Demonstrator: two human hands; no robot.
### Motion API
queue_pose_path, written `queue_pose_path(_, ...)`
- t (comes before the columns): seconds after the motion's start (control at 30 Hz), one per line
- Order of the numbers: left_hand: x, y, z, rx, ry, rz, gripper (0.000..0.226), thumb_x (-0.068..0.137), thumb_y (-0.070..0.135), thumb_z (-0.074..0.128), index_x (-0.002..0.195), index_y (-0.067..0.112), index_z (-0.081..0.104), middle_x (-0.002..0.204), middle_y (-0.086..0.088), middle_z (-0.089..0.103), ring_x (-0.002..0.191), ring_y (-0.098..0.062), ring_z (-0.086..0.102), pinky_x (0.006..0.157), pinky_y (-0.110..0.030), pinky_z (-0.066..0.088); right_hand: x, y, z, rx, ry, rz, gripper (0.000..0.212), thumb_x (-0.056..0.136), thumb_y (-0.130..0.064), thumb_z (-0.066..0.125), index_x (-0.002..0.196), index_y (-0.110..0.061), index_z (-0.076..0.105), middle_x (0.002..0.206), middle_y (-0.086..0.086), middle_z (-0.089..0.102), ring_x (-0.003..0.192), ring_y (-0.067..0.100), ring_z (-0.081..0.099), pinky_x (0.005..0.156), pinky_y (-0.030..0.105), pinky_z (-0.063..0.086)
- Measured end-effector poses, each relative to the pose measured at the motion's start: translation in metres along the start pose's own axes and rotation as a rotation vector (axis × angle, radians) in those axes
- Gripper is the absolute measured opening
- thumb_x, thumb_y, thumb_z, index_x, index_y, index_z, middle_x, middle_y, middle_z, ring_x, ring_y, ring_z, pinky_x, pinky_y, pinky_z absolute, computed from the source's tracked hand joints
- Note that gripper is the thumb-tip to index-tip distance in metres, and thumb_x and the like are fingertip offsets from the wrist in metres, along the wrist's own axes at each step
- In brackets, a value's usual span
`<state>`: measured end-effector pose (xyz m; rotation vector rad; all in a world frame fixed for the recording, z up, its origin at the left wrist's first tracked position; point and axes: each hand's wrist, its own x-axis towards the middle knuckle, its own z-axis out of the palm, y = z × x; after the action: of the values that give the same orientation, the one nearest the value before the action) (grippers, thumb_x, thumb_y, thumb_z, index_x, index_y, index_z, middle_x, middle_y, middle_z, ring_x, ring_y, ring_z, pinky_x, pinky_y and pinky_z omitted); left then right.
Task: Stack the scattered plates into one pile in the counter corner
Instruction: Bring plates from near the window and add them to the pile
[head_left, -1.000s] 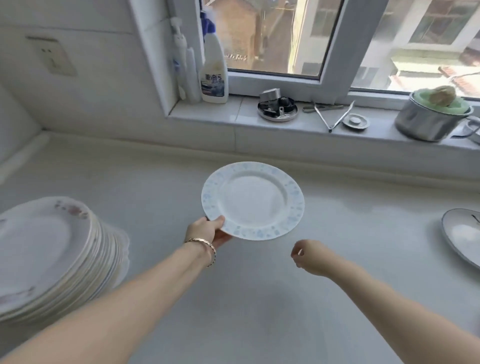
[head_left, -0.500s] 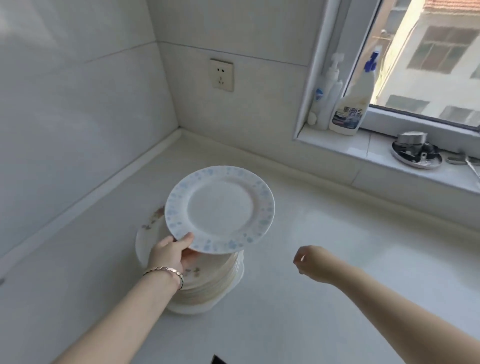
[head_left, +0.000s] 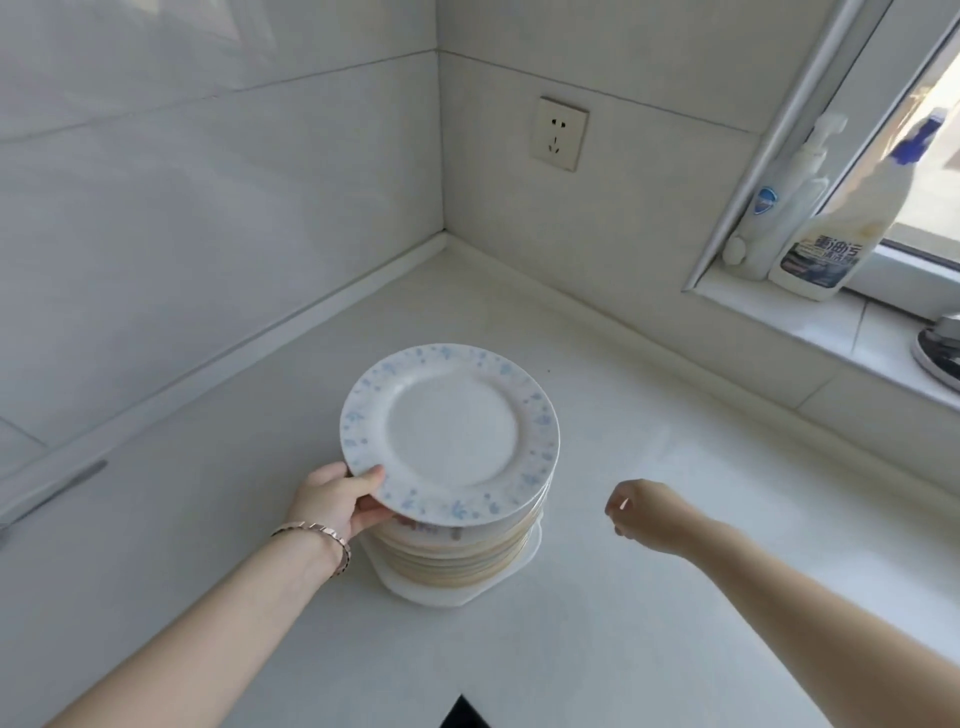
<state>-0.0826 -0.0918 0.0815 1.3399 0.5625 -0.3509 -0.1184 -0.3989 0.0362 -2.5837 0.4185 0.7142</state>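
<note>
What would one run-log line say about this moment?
left hand: grips blue-speckled plate over pile | right hand: empty, loosely curled | plate: not yet released

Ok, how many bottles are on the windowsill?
2: a white pump bottle at the left end of the windowsill, and a blue-topped spray bottle beside it on its right. The sill runs out of frame, so more may be hidden.

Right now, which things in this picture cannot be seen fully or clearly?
Head view:
1. Plate pile: mostly covered by the blue-speckled plate; count unknown.
2. Left hand: fingers hidden under that plate's rim.
3. Metal object on the sill: cut by the right edge.
4. Spray bottle: blurred label.
</note>
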Motion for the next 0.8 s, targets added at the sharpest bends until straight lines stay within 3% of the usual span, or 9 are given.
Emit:
queue_pose_path(0.27, 0.006, 0.016, -0.007, 0.318, -0.062, -0.082, 0.014, 0.086, -0.007, 0.056, 0.075, 0.001, 0.058, 0.042, -0.001, 0.066, 0.035, -0.009, 0.063, 0.036, -0.022, 0.053, 0.003, -0.011, 0.003, -0.002, -0.003, -0.031, 0.014, 0.089, -0.017, 0.043, 0.086, -0.022, 0.055, 0.084, -0.004, 0.063, 0.074, 0.014, 0.057, 0.061, 0.022, 0.044)
queue_pose_path(0.37, 0.009, 0.018, -0.014, 0.466, -0.042, -0.122, 0.011, 0.086, 0.000, 0.059, 0.075, 0.001, 0.058, 0.041, -0.003, 0.066, 0.032, -0.012, 0.062, 0.033, -0.022, 0.051, 0.001, -0.008, 0.006, 0.010, -0.002, -0.024, 0.013, 0.089, -0.017, 0.043, 0.086, -0.023, 0.055, 0.086, -0.003, 0.063, 0.077, 0.015, 0.059, 0.073, 0.026, 0.050)
queue_pose_path(0.47, 0.009, 0.018, -0.016, 0.647, -0.007, -0.129, 0.022, 0.088, 0.010, 0.058, 0.069, 0.000, 0.057, 0.034, -0.005, 0.060, 0.026, -0.015, 0.057, 0.031, -0.022, 0.049, -0.002, -0.004, 0.011, 0.007, -0.010, -0.020, 0.013, 0.089, -0.017, 0.043, 0.085, -0.023, 0.054, 0.088, -0.002, 0.063, 0.081, 0.016, 0.061, 0.078, 0.028, 0.051)
queue_pose_path(0.53, 0.010, 0.020, -0.016, 0.842, 0.030, -0.087, 0.030, 0.087, 0.021, 0.057, 0.066, 0.000, 0.057, 0.039, -0.008, 0.059, 0.030, -0.020, 0.054, 0.037, -0.024, 0.050, -0.005, -0.004, 0.013, 0.010, -0.017, -0.020, 0.013, 0.089, -0.017, 0.043, 0.086, -0.022, 0.055, 0.089, -0.002, 0.062, 0.081, 0.015, 0.060, 0.080, 0.028, 0.051)
queue_pose_path(0.63, 0.014, 0.021, -0.013, 1.205, 0.179, 0.123, 0.041, 0.086, 0.042, 0.051, 0.091, 0.001, 0.059, 0.078, -0.015, 0.065, 0.069, -0.030, 0.063, 0.068, -0.035, 0.053, -0.008, -0.003, 0.014, 0.019, -0.016, -0.015, 0.013, 0.090, -0.017, 0.043, 0.088, -0.022, 0.055, 0.090, -0.002, 0.062, 0.082, 0.015, 0.059, 0.078, 0.028, 0.050)
queue_pose_path(0.73, 0.019, 0.007, -0.002, 0.985, 0.199, 0.223, 0.060, 0.086, 0.037, 0.057, 0.133, 0.005, 0.037, 0.131, -0.017, 0.050, 0.120, -0.035, 0.052, 0.099, -0.038, 0.041, -0.010, -0.003, 0.016, 0.036, -0.016, -0.008, 0.014, 0.090, -0.017, 0.043, 0.088, -0.021, 0.056, 0.090, -0.002, 0.062, 0.080, 0.015, 0.060, 0.075, 0.026, 0.049)
queue_pose_path(0.8, 0.021, -0.007, 0.004, 0.830, 0.156, 0.292, 0.077, 0.086, 0.025, 0.062, 0.146, 0.003, 0.019, 0.149, -0.018, 0.032, 0.138, -0.031, 0.034, 0.114, -0.037, 0.028, -0.010, -0.003, 0.019, 0.043, -0.022, -0.004, 0.013, 0.090, -0.018, 0.043, 0.089, -0.021, 0.056, 0.091, -0.002, 0.062, 0.081, 0.015, 0.061, 0.075, 0.026, 0.050)
